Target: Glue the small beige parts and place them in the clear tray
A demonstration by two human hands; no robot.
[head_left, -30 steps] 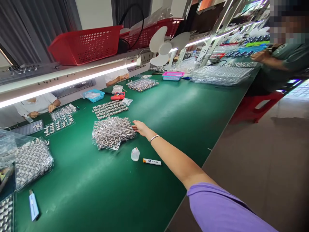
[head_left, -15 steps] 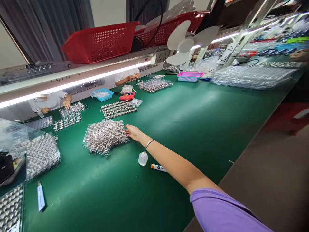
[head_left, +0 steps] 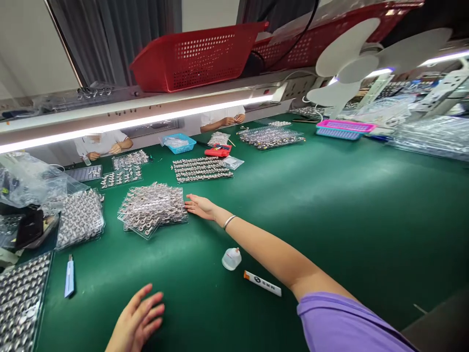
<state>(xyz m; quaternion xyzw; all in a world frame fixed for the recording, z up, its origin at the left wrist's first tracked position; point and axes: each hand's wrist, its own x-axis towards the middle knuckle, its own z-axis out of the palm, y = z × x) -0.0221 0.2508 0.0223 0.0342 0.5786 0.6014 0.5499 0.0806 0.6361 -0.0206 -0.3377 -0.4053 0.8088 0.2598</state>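
My right hand [head_left: 201,207] reaches across the green table with its fingers stretched out. Its fingertips are at the right edge of a loose stack of clear plastic trays [head_left: 152,208] filled with small metallic parts; the trays lie skewed on one another. My left hand [head_left: 139,318] is in the air at the bottom of the view, fingers spread, holding nothing. A small clear bottle [head_left: 231,259] and a white lighter-shaped piece with an orange end and BMW lettering [head_left: 263,283] lie below my right forearm.
Another filled tray stack [head_left: 80,217] stands left, beside a blue cutter knife [head_left: 69,277] and a nearer tray [head_left: 24,303]. A flat tray of parts [head_left: 201,168] and a blue basket [head_left: 179,143] lie farther back. Co-workers' hands [head_left: 233,119] show beneath the shelf; a fan [head_left: 357,68] stands right.
The tray stack has shifted left, closer to the left-hand stack, with my right hand following at its edge. My left hand has come into view. The camera has turned left.
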